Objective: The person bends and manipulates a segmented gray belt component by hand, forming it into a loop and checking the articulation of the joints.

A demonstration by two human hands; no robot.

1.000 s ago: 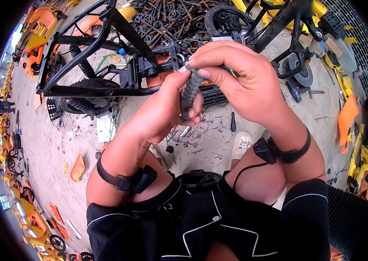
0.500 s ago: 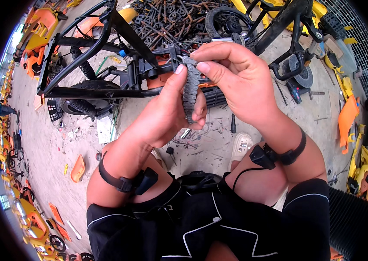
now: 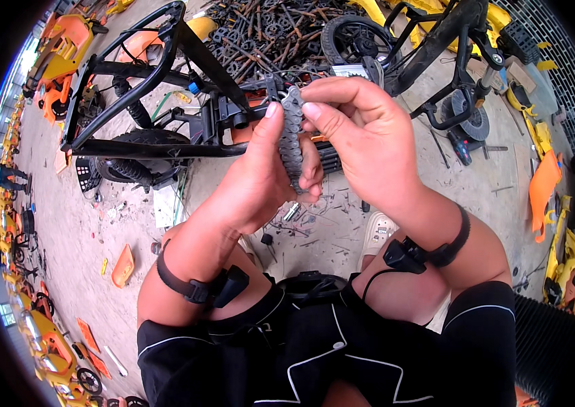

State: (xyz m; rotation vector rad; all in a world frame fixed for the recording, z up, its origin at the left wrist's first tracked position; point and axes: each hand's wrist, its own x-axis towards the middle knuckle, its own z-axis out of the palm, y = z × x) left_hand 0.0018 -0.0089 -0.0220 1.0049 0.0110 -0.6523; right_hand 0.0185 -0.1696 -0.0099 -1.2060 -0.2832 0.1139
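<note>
A grey, ribbed strip (image 3: 291, 146) of chain-like segments stands nearly upright in front of me; its exact kind I cannot make out. My left hand (image 3: 257, 159) is closed on it, with the thumb along its left side and the fingers curled behind its lower part. At the upper end, my right hand (image 3: 372, 136) pinches the strip's right edge between thumb and index finger. Just beyond both hands lies a black tubular vehicle frame (image 3: 158, 146), partly covered by them.
Beyond the frame is a heap of rusty metal parts (image 3: 267, 34), with a spoked wheel (image 3: 362, 44) beside it. A power drill (image 3: 462, 150) lies on the floor at right. An orange shell (image 3: 123, 266) is at left. Far left, a person (image 3: 6, 175) is near yellow vehicles.
My right hand has shifted slightly left and down, its thumb still at the strip's upper end. The strip stays in both hands. A screwdriver on the floor is now mostly covered.
</note>
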